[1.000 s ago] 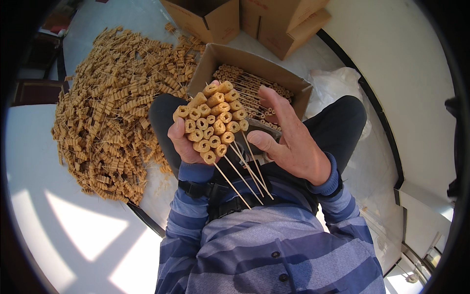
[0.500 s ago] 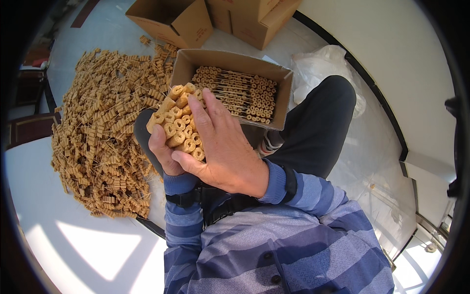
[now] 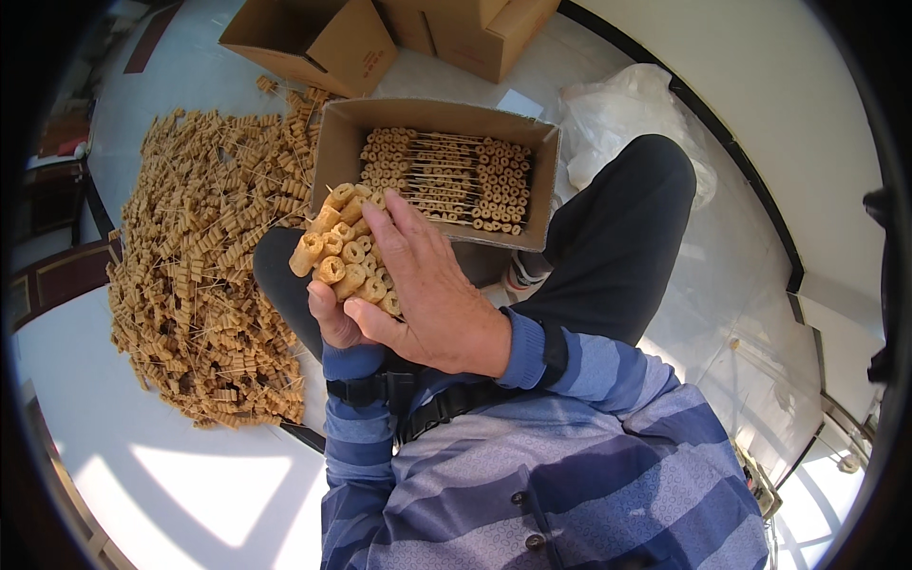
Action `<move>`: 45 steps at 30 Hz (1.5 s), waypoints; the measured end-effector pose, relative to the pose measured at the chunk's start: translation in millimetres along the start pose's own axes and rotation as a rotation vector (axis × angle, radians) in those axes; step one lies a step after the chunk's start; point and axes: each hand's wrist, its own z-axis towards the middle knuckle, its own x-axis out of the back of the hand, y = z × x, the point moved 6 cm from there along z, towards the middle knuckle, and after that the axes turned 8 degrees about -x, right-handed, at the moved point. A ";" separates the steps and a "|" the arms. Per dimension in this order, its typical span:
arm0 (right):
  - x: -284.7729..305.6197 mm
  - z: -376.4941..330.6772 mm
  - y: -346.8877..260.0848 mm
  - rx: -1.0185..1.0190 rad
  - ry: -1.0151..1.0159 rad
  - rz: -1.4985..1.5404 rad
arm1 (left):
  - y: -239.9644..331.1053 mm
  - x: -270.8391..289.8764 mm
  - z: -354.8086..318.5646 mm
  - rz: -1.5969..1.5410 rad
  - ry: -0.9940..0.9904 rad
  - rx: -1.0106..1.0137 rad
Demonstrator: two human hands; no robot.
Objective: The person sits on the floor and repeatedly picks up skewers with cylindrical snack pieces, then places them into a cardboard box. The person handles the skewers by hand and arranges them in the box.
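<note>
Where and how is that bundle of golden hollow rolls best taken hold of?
Probably hold the bundle by its left and right sides, a palm coming from each. It is bulky, with no visible handle and rolls jutting unevenly at its left, so a wide grip should keep it together. The left hand and right hand flank it.

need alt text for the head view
Left hand holds a bundle of golden tubes, right hand against it. Beyond is a cardboard box with neat rows of skewered tubes; more lie in a loose pile at left.
</note>
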 end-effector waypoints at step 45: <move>149.5 31.2 137.6 -0.362 -0.078 0.373 | -209.3 33.6 141.4 1.785 -1.636 0.209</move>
